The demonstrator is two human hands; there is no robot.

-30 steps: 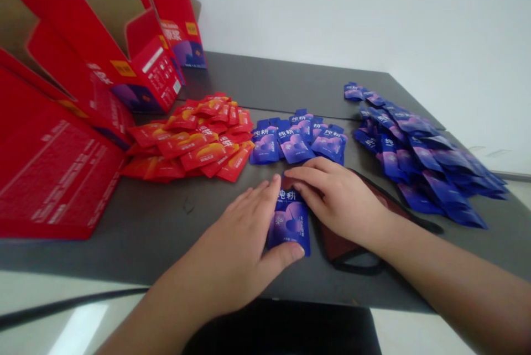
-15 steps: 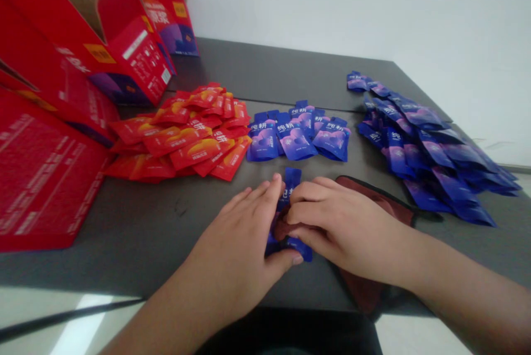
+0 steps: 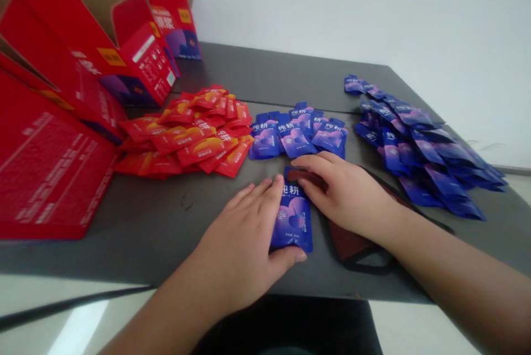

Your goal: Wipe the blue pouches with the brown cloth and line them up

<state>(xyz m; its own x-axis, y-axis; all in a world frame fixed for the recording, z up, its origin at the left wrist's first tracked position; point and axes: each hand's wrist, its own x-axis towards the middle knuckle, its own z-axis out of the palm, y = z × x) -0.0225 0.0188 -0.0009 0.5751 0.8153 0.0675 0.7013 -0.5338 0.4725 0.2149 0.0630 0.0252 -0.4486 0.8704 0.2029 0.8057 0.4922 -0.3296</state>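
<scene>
A blue-purple pouch lies flat on the table, its printed face up and its spout end away from me. Stretched along the pouch's left side, my left hand rests with its fingers flat and its thumb across the bottom edge. My right hand pinches a folded part of a brown cloth with a black border, between thumb and fingers by the pouch's upper right corner. The rest of the cloth spreads on the table beneath that hand and wrist.
Several blue pouches lie just beyond my hands. A pile of red-orange pouches is at left, and a larger blue pile at right. Tall red cartons stand along the left side. A white wall rises behind the table.
My right hand with the cloth has moved from the pouch's middle up to its top right, uncovering the printed front. My left hand stays at the pouch. The view has shifted slightly.
</scene>
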